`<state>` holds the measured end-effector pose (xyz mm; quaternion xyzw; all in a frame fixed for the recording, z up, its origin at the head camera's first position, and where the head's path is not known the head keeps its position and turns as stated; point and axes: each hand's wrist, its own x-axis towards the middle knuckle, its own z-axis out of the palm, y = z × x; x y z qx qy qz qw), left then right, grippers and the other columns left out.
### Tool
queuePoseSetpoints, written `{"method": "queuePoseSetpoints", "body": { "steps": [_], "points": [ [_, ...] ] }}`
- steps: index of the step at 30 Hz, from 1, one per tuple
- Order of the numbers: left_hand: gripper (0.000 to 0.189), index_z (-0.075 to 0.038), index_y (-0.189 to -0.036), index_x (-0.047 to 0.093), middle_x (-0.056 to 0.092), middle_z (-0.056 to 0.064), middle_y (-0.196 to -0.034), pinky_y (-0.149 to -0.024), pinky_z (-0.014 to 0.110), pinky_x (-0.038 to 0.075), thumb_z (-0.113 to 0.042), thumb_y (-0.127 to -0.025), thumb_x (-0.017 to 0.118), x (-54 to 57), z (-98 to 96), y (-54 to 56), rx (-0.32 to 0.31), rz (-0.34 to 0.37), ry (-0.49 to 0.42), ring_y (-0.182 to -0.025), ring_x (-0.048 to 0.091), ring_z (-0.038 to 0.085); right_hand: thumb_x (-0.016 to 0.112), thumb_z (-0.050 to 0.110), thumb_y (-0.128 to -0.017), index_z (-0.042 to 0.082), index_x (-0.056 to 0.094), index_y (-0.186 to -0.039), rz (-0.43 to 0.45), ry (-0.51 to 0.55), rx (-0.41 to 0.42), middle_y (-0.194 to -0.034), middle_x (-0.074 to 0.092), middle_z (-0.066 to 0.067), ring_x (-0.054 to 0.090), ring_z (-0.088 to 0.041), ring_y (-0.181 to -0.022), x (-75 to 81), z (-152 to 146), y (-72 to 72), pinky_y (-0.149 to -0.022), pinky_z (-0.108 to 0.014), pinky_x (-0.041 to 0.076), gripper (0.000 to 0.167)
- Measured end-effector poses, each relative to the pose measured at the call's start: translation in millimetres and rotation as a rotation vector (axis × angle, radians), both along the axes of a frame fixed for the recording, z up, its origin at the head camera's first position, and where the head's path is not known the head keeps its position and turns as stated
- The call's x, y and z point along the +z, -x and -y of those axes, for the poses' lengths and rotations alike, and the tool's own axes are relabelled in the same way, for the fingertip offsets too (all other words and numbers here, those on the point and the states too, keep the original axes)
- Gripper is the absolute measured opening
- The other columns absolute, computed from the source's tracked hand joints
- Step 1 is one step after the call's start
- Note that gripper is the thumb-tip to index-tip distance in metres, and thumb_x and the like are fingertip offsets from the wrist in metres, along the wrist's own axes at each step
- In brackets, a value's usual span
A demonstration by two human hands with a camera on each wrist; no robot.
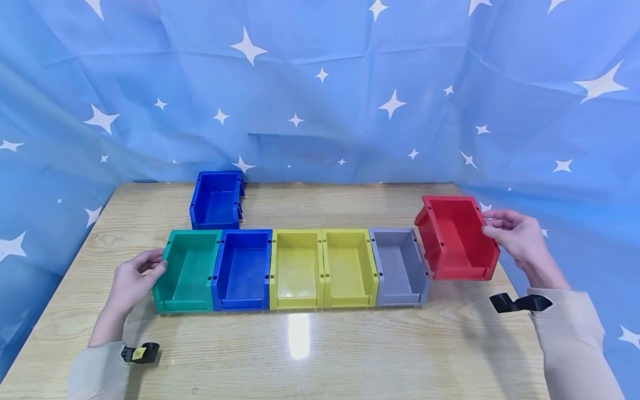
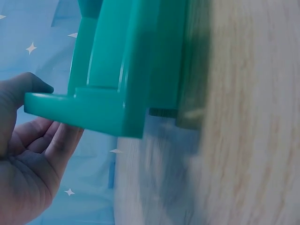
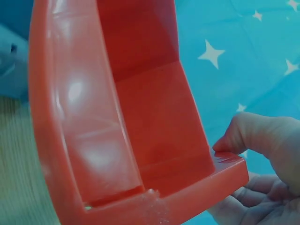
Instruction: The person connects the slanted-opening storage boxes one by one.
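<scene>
A red plastic storage bin [image 1: 457, 236] hangs tilted above the table's right side, its right wall pinched by my right hand [image 1: 517, 236]. In the right wrist view the thumb lies on the rim of that bin [image 3: 159, 117], with the other fingers beneath. My left hand [image 1: 135, 278] grips the left wall of a green bin [image 1: 192, 272], thumb and fingers on either side of its edge. That green bin starts a row: a blue bin [image 1: 246, 269], two yellow bins [image 1: 298, 269] and a grey bin [image 1: 397, 266] stand side by side. The red bin is just right of the grey one.
Behind the row, at the back left, stands another blue bin [image 1: 217, 200]. A blue curtain with white stars [image 1: 320, 100] hangs along the far edge of the wooden table [image 1: 350, 355]. Black wrist straps sit at both sleeves.
</scene>
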<state>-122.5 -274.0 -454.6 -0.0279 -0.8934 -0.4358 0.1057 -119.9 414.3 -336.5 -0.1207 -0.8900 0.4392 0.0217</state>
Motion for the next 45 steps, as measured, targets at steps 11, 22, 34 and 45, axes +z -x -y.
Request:
{"method": "queuePoseSetpoints", "body": {
  "steps": [11,22,34,45],
  "points": [
    [0.029,0.012,-0.110,0.060,0.064,0.011,-0.091,-0.067,0.001,0.040,-0.009,-0.091,0.058,1.3,6.6,0.3,0.018,0.002,0.028,-0.076,0.050,-0.013,0.062,0.006,-0.089,0.028,0.059,-0.096,-0.038,0.138,0.016,-0.076,0.060,0.018,0.060,-0.001,-0.065,-19.0,-11,-14.1,-0.058,-0.016,0.052,0.024],
    [0.027,0.012,-0.109,0.062,0.060,-0.014,-0.083,-0.065,0.001,0.040,-0.006,-0.089,0.060,4.1,16.5,-3.2,0.034,-0.019,0.043,-0.075,0.048,-0.017,0.061,-0.003,-0.086,0.032,0.064,-0.089,-0.071,0.201,0.035,-0.073,0.062,0.011,0.059,-0.003,-0.062,-32.4,-5,-13.6,-0.053,-0.017,0.050,0.036],
    [0.049,-0.003,-0.118,0.062,0.059,-0.015,-0.093,-0.067,0.003,0.044,-0.043,-0.090,0.057,-72.5,74.9,20.2,0.057,0.004,0.054,-0.084,0.053,-0.009,0.060,-0.004,-0.085,0.032,0.064,-0.091,-0.085,0.224,0.063,-0.073,0.062,0.013,0.059,-0.002,-0.062,-41.5,5,-15.2,-0.051,-0.016,0.049,0.037],
    [0.069,0.000,-0.125,0.055,0.058,-0.009,-0.098,-0.068,0.004,0.044,-0.058,-0.088,0.052,-52.6,69.2,13.3,-0.006,0.130,-0.014,-0.086,0.052,-0.009,0.060,-0.001,-0.087,0.019,0.062,-0.101,-0.035,0.147,0.061,-0.074,0.061,0.013,0.059,-0.002,-0.064,-39.7,3,-10.3,-0.054,-0.018,0.051,0.024]
  ]
}}
